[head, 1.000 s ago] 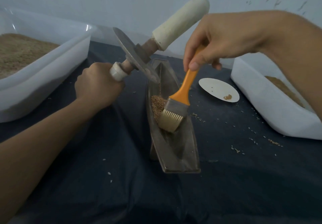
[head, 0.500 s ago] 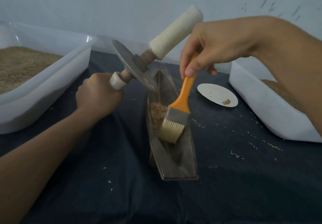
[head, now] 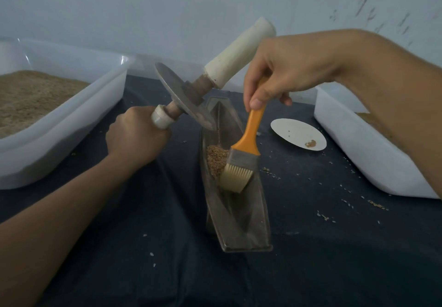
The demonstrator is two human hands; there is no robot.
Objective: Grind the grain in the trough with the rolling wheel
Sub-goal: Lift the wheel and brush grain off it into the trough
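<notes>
The left hand (head: 137,137) is wrapped round one handle of the rolling wheel (head: 184,96), held tilted above the trough (head: 239,223) — the right hand (head: 275,72) pinches one orange brush (head: 241,161), bristles against the grain (head: 215,161) in the trough. Two white tubs (head: 71,125) flank it on the desk (head: 167,247) — one paper plate (head: 297,133) lies beside.

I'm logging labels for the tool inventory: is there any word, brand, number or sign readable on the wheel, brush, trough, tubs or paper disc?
None can be read.
Rolling wheel: bare metal, no marking.
Brush: plain orange handle, no brand visible.
Trough: no stamp visible.
Left tub and right tub: plain white walls.
Paper disc: only tiny specks and a few crumbs, no text.
</notes>
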